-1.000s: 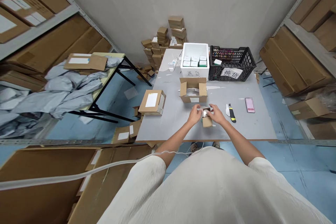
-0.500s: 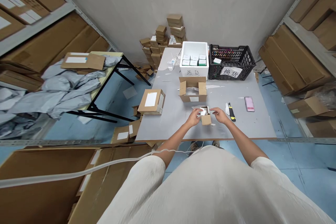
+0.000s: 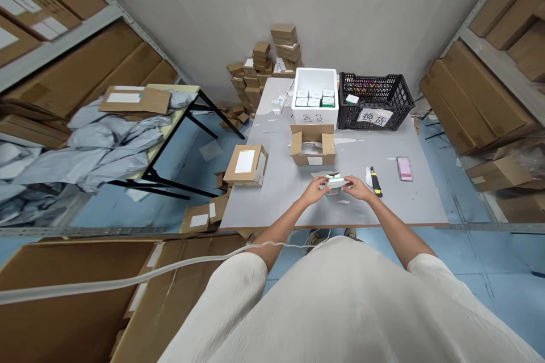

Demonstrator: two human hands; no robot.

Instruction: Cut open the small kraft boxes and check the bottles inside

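Observation:
A small white and green box [image 3: 335, 182] is between my two hands near the table's front edge, its lid now looking closed. My left hand [image 3: 315, 190] grips its left side, and my right hand [image 3: 356, 188] has its right side. Just beyond stands an open brown carton [image 3: 314, 159] with its flaps spread. To the right of my right hand lies a black and yellow utility knife [image 3: 376, 182]. A white foam box [image 3: 315, 118] at the back holds several small white and green boxes.
A black crate [image 3: 394, 119] stands beside the foam box. A pink phone [image 3: 404, 169] lies at the right of the grey table [image 3: 281, 204]. One closed carton [image 3: 244, 165] sits at its left edge. Grey parcels [image 3: 97, 147] cover a side table. A white cable [image 3: 170, 267] crosses the lower left.
The small box's brown front flap has gone from view, and its white and green faces now show. My right hand has moved slightly left and closed on it.

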